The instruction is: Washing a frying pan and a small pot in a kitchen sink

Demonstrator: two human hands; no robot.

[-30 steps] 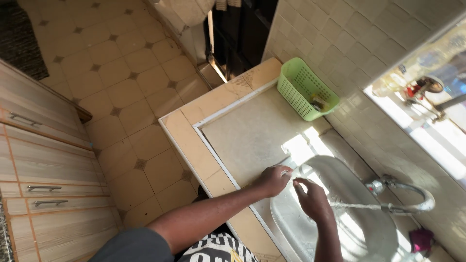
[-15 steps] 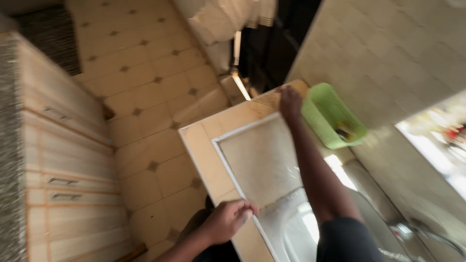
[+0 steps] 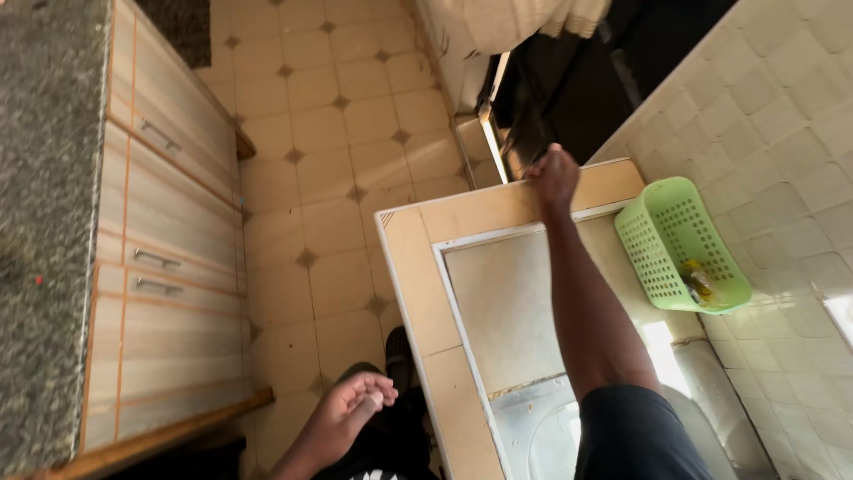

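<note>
Nearest the camera, at the bottom edge, a steel sink (image 3: 542,436) is set into the table (image 3: 418,284), whose top is tan tile with a pale, worn draining surface inside a white border. To the left of the table the floor (image 3: 329,116) is laid in cream tiles with small dark diamonds at the corners, and beyond that stands a run of light cabinets (image 3: 160,258) with metal handles under a speckled grey stone top. The wall on the right is covered in pale square tiles.

Low in the frame, the left hand (image 3: 351,413) hangs off the table's edge above the floor, palm turned up, fingers loosely curled and holding nothing. The right arm, in a dark short sleeve, reaches straight across the draining surface to the far end of the table, where the right hand (image 3: 553,175) is closed over the far tiled edge; whether anything lies inside that grip cannot be told.

Just beside the right forearm, against the wall, sits a green perforated plastic basket (image 3: 662,258), tilted toward the sink, with a small yellowish item in its lower corner. Past the table's far end a dark opening and some pale cloth hang at the top.
</note>
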